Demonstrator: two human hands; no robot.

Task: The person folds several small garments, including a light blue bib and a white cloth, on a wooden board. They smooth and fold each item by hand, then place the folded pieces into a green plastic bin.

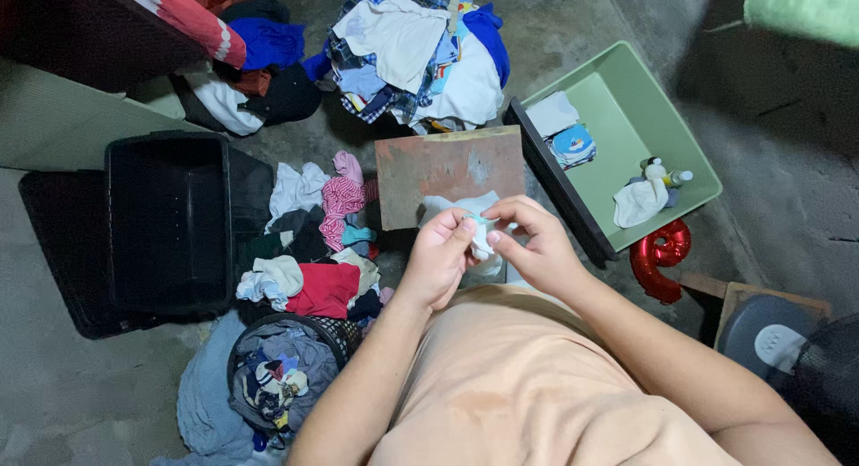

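The head view showed a small white garment point(477, 222) pinched between the left hand point(440, 256) and right hand point(535, 245), both clenched on its edge. Just beyond the hands lay a brown board point(447, 166); right of them, a green bin point(626, 117); left, loose clothes point(313, 242).

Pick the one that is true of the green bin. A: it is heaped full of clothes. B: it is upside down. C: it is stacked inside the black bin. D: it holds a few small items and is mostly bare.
D: the green bin lies open beside the board, with only a few folded cloths and a white cloth on its floor.
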